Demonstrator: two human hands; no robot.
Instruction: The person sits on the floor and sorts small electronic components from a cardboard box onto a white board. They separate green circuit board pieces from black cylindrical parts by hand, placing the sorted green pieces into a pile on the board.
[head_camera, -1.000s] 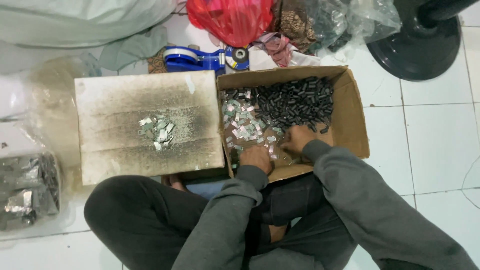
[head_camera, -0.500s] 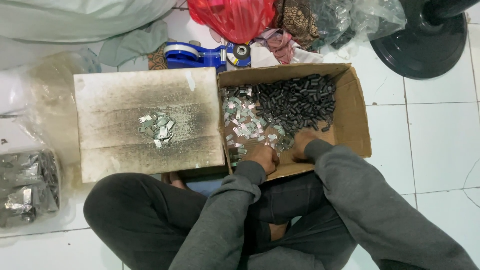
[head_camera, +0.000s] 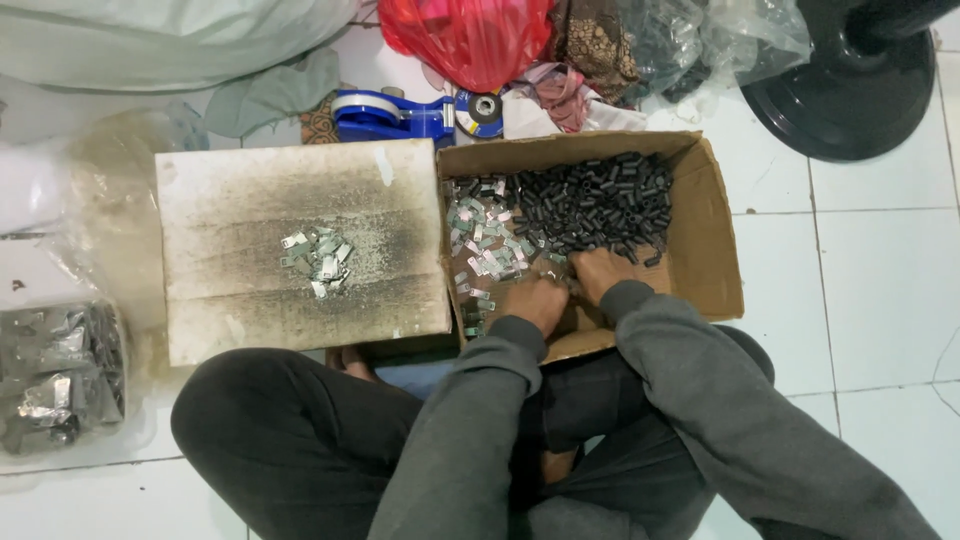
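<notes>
Your left hand (head_camera: 535, 300) and right hand (head_camera: 598, 272) rest side by side inside the open cardboard box (head_camera: 715, 250), near its front edge. Both are curled knuckles-up over small parts; whether either grips anything cannot be told. The silver metal clips (head_camera: 485, 240) lie along the box's left wall, just ahead of your left hand. The black cylindrical pieces (head_camera: 595, 205) fill the rear and centre, touching your right fingertips. Bare cardboard remains along the box's right wall. Left of the box, touching it, sits a stained flat board (head_camera: 240, 290) with a small clip pile (head_camera: 318, 258) at its centre and open margins at all edges.
</notes>
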